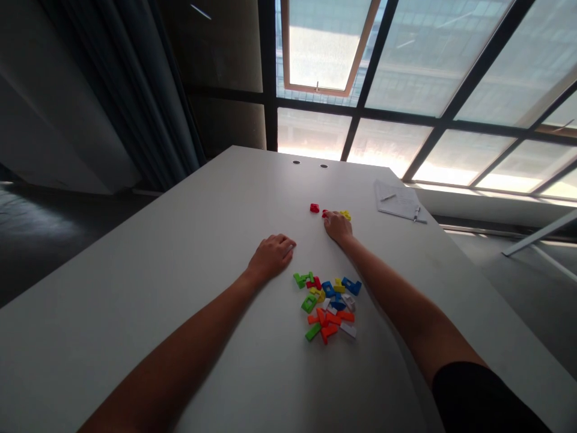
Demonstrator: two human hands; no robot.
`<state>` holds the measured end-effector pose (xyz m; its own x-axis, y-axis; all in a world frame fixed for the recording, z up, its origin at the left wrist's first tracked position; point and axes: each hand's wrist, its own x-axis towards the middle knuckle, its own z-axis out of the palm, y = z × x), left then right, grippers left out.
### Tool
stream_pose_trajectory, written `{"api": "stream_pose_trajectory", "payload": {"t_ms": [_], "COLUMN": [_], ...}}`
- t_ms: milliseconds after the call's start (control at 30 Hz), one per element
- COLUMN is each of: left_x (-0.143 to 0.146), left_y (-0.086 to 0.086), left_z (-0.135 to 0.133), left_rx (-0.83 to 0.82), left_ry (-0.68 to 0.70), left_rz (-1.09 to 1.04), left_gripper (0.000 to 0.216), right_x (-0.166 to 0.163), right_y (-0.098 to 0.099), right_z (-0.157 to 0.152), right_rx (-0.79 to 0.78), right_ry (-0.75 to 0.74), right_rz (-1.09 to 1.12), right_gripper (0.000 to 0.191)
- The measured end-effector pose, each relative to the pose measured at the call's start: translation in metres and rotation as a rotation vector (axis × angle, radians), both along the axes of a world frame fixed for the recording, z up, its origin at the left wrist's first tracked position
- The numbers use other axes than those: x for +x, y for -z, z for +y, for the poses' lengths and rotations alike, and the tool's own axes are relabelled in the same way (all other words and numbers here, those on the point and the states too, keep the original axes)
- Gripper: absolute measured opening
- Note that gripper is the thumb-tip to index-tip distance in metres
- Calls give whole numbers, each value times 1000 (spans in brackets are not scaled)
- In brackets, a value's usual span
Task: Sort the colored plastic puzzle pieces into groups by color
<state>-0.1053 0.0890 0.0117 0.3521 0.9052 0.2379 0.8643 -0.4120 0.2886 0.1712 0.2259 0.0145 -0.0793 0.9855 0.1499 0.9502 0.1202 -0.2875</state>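
A heap of several small plastic pieces [330,302], green, red, blue, yellow, orange and white, lies on the white table [189,240] between my forearms. My left hand [271,255] rests on the table just up and left of the heap, fingers curled under, nothing visible in it. My right hand [337,226] reaches farther out, its fingers closed over pieces: a yellow piece [345,214] shows at its right edge and a bit of red at its left. One red piece [314,208] lies alone just left of that hand.
A sheet of paper with a pen [399,200] lies near the table's far right edge. Two round cable holes [310,163] sit near the far edge. Large windows stand beyond the table, and a dark curtain hangs at the left.
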Motion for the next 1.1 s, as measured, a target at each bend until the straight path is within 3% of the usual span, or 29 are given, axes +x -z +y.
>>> {"api": "stream_pose_trajectory", "payload": {"t_ms": [333, 667, 867, 1000, 1100], "left_x": [1, 2, 0, -1, -1], "left_y": [-3, -6, -3, 0, 1], "left_z": [-3, -3, 0, 1, 2], "left_rx": [-16, -21, -21, -6, -6], "left_ry": [-3, -8, 3, 12, 15], "left_rz": [5, 14, 1, -17, -20], "left_gripper": [31, 31, 32, 31, 31], "right_x": [-16, -12, -4, 12, 36], "right_y": [-28, -26, -9, 3, 13], "right_z": [41, 42, 17, -15, -48], "right_rx": [-185, -174, -31, 49, -1], "right_ry": [109, 43, 12, -60, -136], "right_rz": [-64, -42, 154, 388, 615], "right_gripper": [54, 63, 72, 58, 39]}}
